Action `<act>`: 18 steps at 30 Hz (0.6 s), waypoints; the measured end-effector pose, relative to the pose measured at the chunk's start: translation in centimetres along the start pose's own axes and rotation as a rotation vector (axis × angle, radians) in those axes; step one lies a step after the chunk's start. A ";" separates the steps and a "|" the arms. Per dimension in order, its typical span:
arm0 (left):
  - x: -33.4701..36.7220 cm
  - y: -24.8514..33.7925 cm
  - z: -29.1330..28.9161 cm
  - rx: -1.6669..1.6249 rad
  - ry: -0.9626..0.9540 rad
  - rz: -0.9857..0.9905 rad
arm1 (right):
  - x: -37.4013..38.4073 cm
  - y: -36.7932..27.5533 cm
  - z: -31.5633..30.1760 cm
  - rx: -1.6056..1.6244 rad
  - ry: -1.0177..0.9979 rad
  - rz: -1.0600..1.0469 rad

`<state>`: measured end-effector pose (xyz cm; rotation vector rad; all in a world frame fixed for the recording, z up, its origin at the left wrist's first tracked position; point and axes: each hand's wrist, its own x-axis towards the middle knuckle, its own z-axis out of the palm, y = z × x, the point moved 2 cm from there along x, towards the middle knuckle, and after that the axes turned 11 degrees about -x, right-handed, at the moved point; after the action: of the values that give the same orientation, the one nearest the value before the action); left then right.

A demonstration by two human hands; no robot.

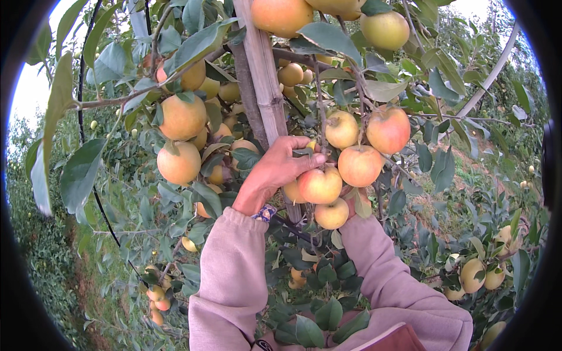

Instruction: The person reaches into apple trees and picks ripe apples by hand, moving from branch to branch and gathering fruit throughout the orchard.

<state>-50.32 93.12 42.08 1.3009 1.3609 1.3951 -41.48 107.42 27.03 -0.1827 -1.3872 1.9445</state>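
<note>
My left hand (278, 169) is at the middle of an apple cluster, beside a wooden post (268, 96). Its thumb and forefinger close around a small green and yellowish leaf (303, 152), just above a red-yellow apple (320, 186). Below that hangs a smaller yellow apple (332, 213). Most of my right hand (352, 206) is hidden behind these apples and a leaf, so its fingers do not show. Above it, close together, hang an orange-red apple (360, 166), a yellow apple (342, 130) and a redder apple (388, 129).
More apples, such as an orange one (182, 117), hang left of the post. Several hang overhead, including a green-yellow apple (384, 30). A dark cable (81, 117) runs down the left. A pale pole (489, 76) slants at the right. Leafy branches surround my arms.
</note>
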 end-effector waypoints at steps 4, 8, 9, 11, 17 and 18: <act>0.0 0.5 0.1 -0.012 0.028 -0.021 | -1.9 1.7 0.8 0.034 -0.006 0.015; -0.4 1.1 0.0 -0.061 -0.004 -0.037 | -2.3 0.9 0.3 0.034 -0.010 0.013; -0.6 1.6 0.2 -0.025 -0.007 -0.038 | -1.7 0.5 0.2 0.036 -0.012 0.005; 0.1 1.0 0.0 0.075 -0.004 0.036 | -0.8 -0.4 -0.1 0.032 -0.013 -0.013; 0.3 1.5 -0.4 0.315 -0.034 0.082 | -2.3 -0.7 -0.9 0.023 -0.023 0.006; 0.2 1.7 -0.4 0.310 -0.056 0.074 | -2.1 -0.7 -0.9 0.025 -0.030 0.003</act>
<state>-50.56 93.03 43.79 1.5931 1.5484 1.2184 -39.15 106.85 26.72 -0.1445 -1.3823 1.9740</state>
